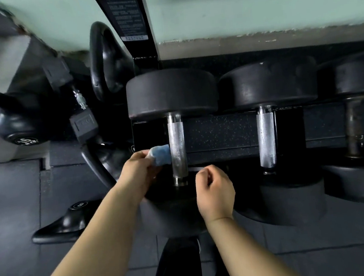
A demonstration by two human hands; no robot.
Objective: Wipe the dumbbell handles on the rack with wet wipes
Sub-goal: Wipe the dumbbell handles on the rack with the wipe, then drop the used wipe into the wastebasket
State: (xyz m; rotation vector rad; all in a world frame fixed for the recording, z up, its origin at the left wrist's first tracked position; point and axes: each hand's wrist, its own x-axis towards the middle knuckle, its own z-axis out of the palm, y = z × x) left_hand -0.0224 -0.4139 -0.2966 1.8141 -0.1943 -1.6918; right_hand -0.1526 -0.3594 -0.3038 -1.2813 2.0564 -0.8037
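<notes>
Three black dumbbells lie side by side on the rack. The leftmost has a knurled steel handle. My left hand grips a folded bluish-white wet wipe and holds it against the left side of that handle, near its lower half. My right hand hovers just right of the handle's near end with its fingers curled and nothing in it. A second steel handle sits to the right. The third handle, darker, is at the far right.
Black kettlebells stand on the floor at left, one marked 16 and a smaller one nearer me. A black upright post of the rack rises behind. Dark rubber floor tiles lie below.
</notes>
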